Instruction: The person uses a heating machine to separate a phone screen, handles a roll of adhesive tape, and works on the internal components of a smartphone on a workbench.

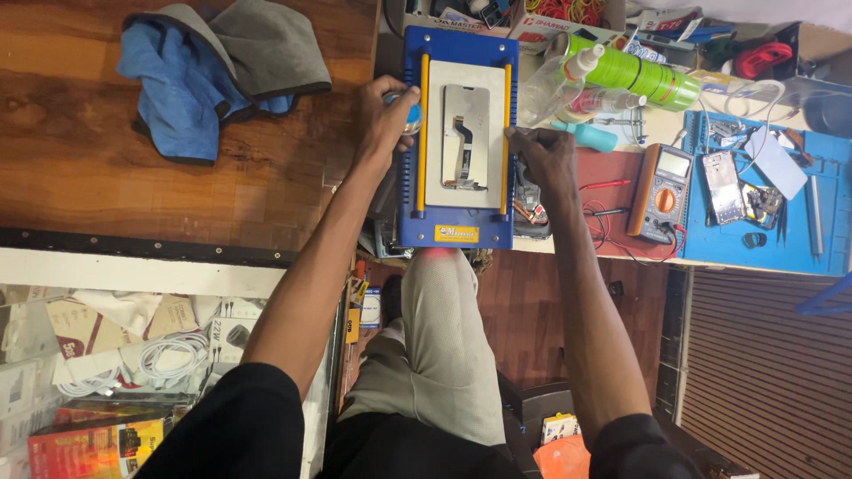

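Observation:
A blue heating plate (458, 229) with yellow side rails stands on the bench in front of me. A phone screen assembly (466, 133) lies on it, back side up, with a dark flex cable down its middle. My left hand (388, 111) is at the plate's left rail, closed on a small bottle with a blue cap (414, 117). My right hand (544, 153) rests at the right rail, its fingertips pinched against the rail's edge near the screen; I cannot tell if it holds a thin tool.
Blue and grey cloths (213, 66) lie on the wooden top at left. Right of the plate are clear bottles (555, 84), green tape rolls (643, 75), an orange multimeter (661, 191) and a blue mat (754, 239) with phone parts. Boxes and white cables (173, 355) sit below.

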